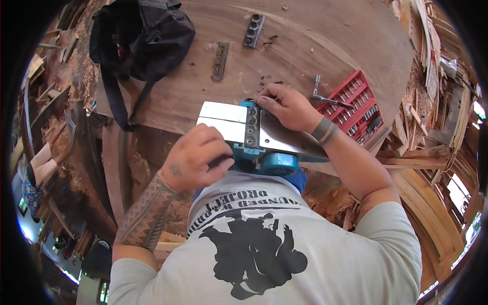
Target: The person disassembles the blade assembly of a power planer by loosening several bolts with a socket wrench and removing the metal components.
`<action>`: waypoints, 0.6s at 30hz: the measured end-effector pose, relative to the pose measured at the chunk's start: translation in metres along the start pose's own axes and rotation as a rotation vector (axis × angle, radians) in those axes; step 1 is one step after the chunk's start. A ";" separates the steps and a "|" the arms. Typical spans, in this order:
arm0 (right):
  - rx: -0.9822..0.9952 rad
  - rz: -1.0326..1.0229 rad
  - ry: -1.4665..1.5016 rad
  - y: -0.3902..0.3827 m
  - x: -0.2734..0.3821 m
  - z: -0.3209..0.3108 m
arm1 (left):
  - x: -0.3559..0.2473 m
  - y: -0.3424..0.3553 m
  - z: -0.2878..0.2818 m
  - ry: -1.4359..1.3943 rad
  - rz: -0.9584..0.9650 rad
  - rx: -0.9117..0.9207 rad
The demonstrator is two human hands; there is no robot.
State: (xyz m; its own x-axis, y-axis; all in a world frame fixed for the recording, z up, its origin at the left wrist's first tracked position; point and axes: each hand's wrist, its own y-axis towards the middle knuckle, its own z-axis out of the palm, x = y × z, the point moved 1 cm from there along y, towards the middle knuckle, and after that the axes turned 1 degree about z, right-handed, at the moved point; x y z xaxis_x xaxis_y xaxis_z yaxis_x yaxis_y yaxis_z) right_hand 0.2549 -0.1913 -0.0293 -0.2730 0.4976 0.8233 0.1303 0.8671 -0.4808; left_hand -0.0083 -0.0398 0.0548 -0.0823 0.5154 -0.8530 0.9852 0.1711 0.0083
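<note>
A blue electric hand planer (279,161) lies sole up against my body at the table's near edge. Its shiny metal sole (221,113) faces me, and a dark blade clamp with several round holes (252,128) crosses the middle. My right hand (291,108) rests over the far part of the planer; its thumb and forefinger are pinched at the clamp's far end, and whatever is between them is too small to make out. On the near left side of the planer hovers my left hand (195,156), fingers curled in, with their contents hidden.
On the wooden table (305,30) lie two loose dark metal bars with holes (220,61) (253,30) and small bolts (271,40). A black bag (147,40) sits far left. At right, a ratchet handle (331,100) lies against a red socket-bit case (351,104). Wood scraps surround the table.
</note>
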 end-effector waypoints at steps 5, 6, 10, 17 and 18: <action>0.061 -0.300 -0.039 0.006 -0.017 0.004 | 0.001 0.023 -0.006 0.231 0.071 0.089; 0.073 -0.297 -0.022 0.004 -0.021 0.004 | 0.002 0.026 -0.005 0.214 0.102 0.094; 0.117 -0.300 -0.010 0.002 -0.027 0.002 | 0.013 0.040 0.005 0.204 0.156 0.132; 0.093 -0.375 -0.033 0.004 -0.030 -0.001 | 0.026 0.040 0.008 0.102 0.140 0.219; 0.077 -0.396 -0.042 0.004 -0.031 -0.001 | 0.027 0.041 0.008 0.098 0.147 0.217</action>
State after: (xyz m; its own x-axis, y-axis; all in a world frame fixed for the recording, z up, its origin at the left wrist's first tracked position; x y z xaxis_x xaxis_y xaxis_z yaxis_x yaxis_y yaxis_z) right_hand 0.2645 -0.2031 -0.0561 -0.3266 0.1225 0.9372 -0.0642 0.9864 -0.1513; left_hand 0.0307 -0.0258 0.0279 0.0602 0.6018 -0.7964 0.9960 -0.0895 0.0076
